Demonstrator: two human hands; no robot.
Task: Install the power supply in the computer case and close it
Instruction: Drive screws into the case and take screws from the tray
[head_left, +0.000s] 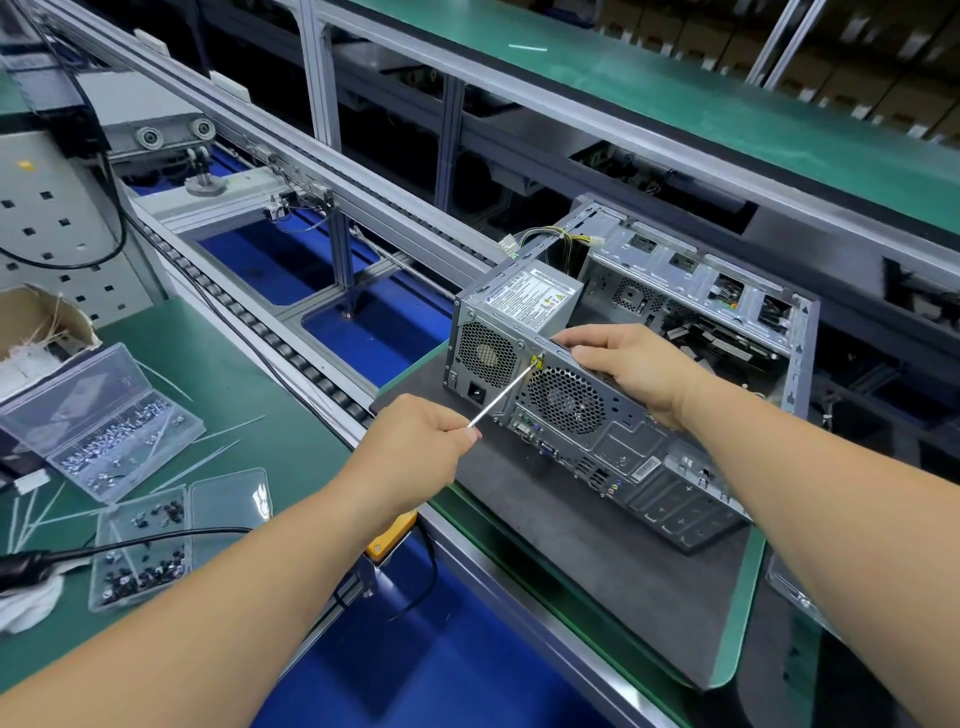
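Grey metal: one power supply (519, 312) in one open case (675, 364); left hand (415, 447) grips one screwdriver (501, 397), right hand (631, 364) holds the case's top edge.

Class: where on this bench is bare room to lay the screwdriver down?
Bare dark mat in front of the computer case. Bare green top between screw boxes and conveyor rollers. Crowded around the boxes.

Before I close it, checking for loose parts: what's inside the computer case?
The power supply sits in the computer case, yellow wires trailing behind it, drive bays along the far wall. The right hand hides part of the floor.
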